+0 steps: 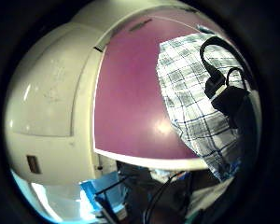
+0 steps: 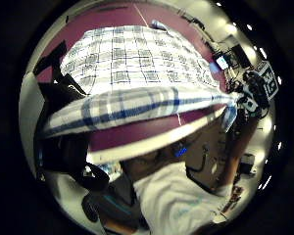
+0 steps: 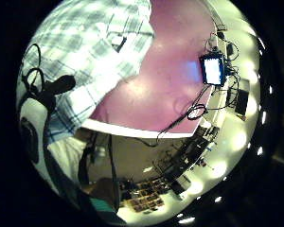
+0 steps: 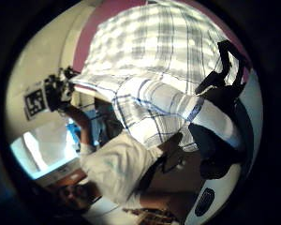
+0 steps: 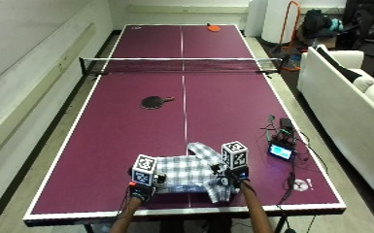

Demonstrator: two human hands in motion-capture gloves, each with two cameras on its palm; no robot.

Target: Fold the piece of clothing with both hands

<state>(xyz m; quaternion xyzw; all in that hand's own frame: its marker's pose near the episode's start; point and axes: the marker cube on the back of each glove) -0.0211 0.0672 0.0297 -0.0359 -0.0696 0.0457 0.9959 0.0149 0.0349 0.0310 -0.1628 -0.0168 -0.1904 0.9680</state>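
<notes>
Purple and marked with white lines, the desk (image 5: 109, 121) I am working over is a table-tennis table with its net (image 5: 181, 64) stretched across the middle, and a white sofa (image 5: 351, 92) is standing along one side of the room. One plaid shirt (image 5: 186, 171) is lying near the desk's near edge, between my two hands, with one corner trailing toward the far side. My left hand (image 5: 141, 187) is pinching the shirt's near hem, and in the left thumb-side palm view that hem (image 2: 137, 105) is stretching as a raised band across to my right hand (image 5: 233, 175), which is gripping its other end. So both hands are holding cloth, with the near edge lifted a little while the rest is lying flat. What I am judging as the risk: if one hand is travelling faster than the other, the fold could be going down crooked, and if either pinch is catching only one layer, the layer beneath could be staying behind and bunching. The loose corner on the far side could also be tucking under unseen. Counting what is on the desk: one shirt, one dark bat (image 5: 154, 102) near the centre line, one orange bat (image 5: 213, 28) at the far end, and one small device with a lit screen (image 5: 281, 151) with cables near my right hand.
</notes>
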